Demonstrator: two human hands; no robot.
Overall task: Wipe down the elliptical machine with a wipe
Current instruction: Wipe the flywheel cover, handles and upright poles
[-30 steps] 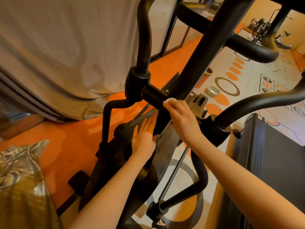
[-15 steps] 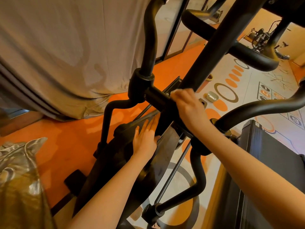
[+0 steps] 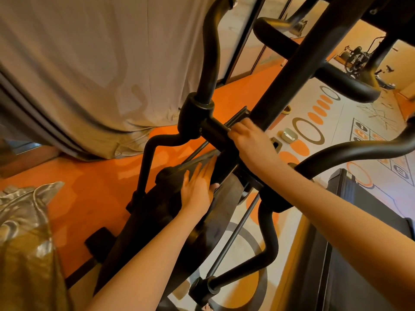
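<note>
A beige fabric sheet [image 3: 89, 68] hangs in soft folds on the left, above a smooth orange floor [image 3: 89, 194]. The elliptical machine [image 3: 292, 70] fills the centre: matte black round tubes, curved handlebars and a thick cross axle [image 3: 215, 133] joining the upright post. Below it sits the machine's rounded, glossy black housing [image 3: 170, 212]. The left hand [image 3: 197, 187] lies flat on that housing, fingers straight and close together. The right hand [image 3: 249, 144] curls over the axle where it meets the post; the wipe is hidden under it, so whether it is pinched cannot be told. A small pale case [image 3: 289, 134] lies on the patterned mat [image 3: 336, 140] beyond.
</note>
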